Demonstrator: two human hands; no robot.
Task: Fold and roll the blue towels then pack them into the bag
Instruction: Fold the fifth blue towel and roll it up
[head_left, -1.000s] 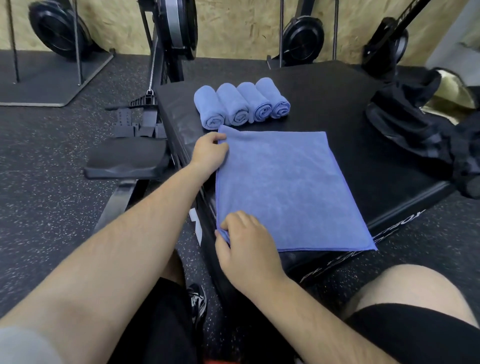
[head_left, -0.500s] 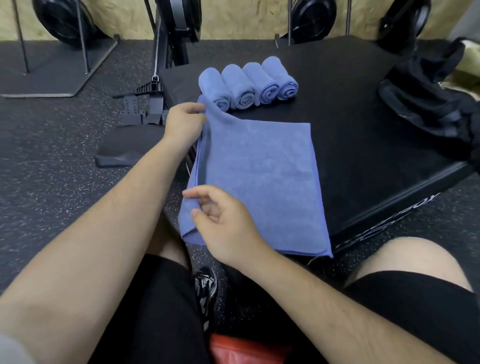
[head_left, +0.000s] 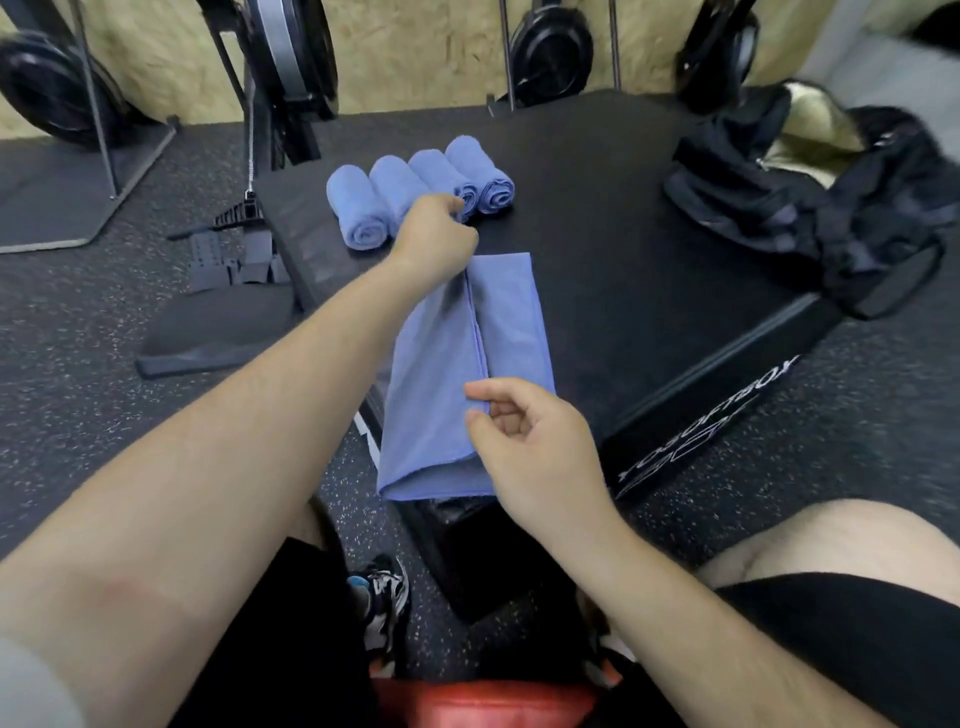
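Head view: I am sitting at a black padded box (head_left: 649, 234), folding a blue towel (head_left: 436, 395) lengthwise on its near left corner, the near end overhanging. My right hand (head_left: 524, 431) is pinching the near end of the folded-over edge. My left hand (head_left: 439, 234) is hovering, fingers curled, at the far end; blur is hiding whether it is gripping cloth. Four rolled towels (head_left: 415, 187) are lying in a row just beyond. The bag (head_left: 810, 208) is gaping open at far right, well apart. I judge four finished; this one is awaiting rolling, then everything is awaiting packing
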